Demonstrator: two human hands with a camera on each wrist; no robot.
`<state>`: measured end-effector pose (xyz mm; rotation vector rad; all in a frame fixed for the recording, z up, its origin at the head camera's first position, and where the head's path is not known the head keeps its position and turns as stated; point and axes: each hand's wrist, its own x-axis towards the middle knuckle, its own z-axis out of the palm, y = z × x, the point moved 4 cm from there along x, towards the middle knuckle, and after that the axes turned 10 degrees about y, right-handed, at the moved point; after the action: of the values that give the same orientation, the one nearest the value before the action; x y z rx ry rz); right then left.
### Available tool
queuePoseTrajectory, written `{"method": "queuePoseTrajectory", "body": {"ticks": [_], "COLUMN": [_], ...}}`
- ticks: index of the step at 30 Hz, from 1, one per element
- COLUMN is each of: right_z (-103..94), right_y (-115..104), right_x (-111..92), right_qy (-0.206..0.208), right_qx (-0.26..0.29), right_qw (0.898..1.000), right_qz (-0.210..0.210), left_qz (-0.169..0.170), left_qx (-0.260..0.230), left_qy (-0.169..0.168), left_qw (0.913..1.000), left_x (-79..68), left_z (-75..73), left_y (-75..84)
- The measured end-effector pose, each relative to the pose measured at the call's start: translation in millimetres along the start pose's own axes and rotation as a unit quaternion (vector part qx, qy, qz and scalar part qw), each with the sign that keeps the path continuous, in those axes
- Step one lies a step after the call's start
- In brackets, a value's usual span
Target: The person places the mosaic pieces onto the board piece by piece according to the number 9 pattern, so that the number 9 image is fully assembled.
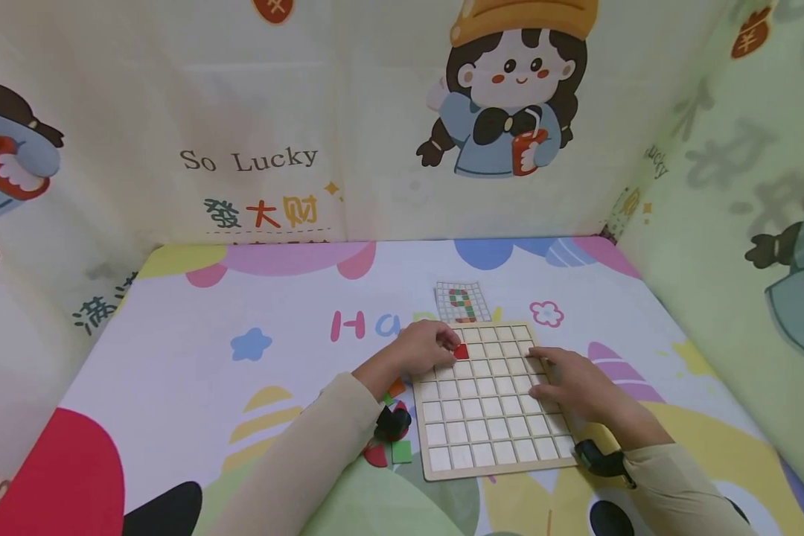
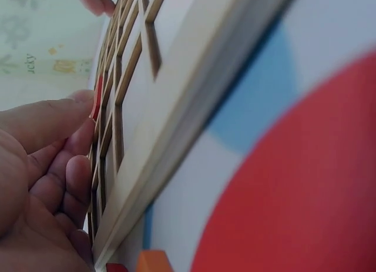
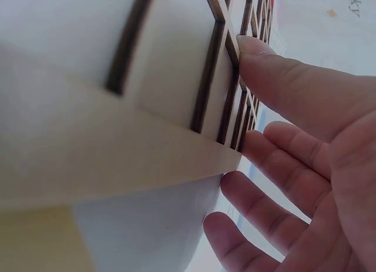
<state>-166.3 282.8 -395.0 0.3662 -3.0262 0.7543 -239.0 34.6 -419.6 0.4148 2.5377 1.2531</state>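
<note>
A wooden grid board (image 1: pixel 502 474) with square white cells lies flat on the table. Near its upper left, my left hand (image 1: pixel 423 348) pinches a small red tile (image 1: pixel 461 351). In the left wrist view the red tile (image 2: pixel 97 97) shows at the thumb tip, right at the grid's surface. My right hand (image 1: pixel 579 383) rests on the board's right edge, its fingers relaxed and spread. The right wrist view shows that thumb (image 3: pixel 276 72) over the cells and the other fingers along the outer edge.
Beside the board's left edge lie several loose tiles, among them a green square tile (image 1: pixel 401 452), a red tile (image 1: pixel 376 455) and an orange tile (image 1: pixel 397 387). Behind the board lies a pattern card (image 1: pixel 479 294) with a coloured figure on a grid. Printed cloth walls (image 1: pixel 375 112) enclose the table.
</note>
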Motion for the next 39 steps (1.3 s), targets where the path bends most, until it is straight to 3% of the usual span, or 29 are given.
{"method": "queuePoseTrajectory", "body": {"ticks": [4,11,14,26,39], "right_z": [0.6,-0.5,-1.4,-0.3,1.7], "right_y": [0,2,2,2,1], "right_x": [1,1,1,1,1], "right_qy": [0.002,-0.001,-0.004,-0.014,-0.011], "right_qx": [-0.001,-0.008,-0.008,-0.019,-0.01], "right_qw": [1.0,1.0,1.0,1.0,1.0], "right_qz": [-0.005,-0.004,-0.003,0.006,-0.002], "left_qz": [-0.006,-0.008,-0.008,0.026,0.025], "left_qx": [-0.008,-0.101,-0.114,-0.061,-0.027], "left_qy": [-0.001,-0.025,-0.03,-0.016,0.018], "left_qw": [0.9999,0.9945,0.993,0.9977,0.9992], "left_x": [-1.5,-2.3,-2.5,-23.9,-44.7], "left_z": [-0.9,-8.0,-14.9,-52.8,-74.5], "left_y": [-1.4,1.6,2.5,5.4,-30.7]}}
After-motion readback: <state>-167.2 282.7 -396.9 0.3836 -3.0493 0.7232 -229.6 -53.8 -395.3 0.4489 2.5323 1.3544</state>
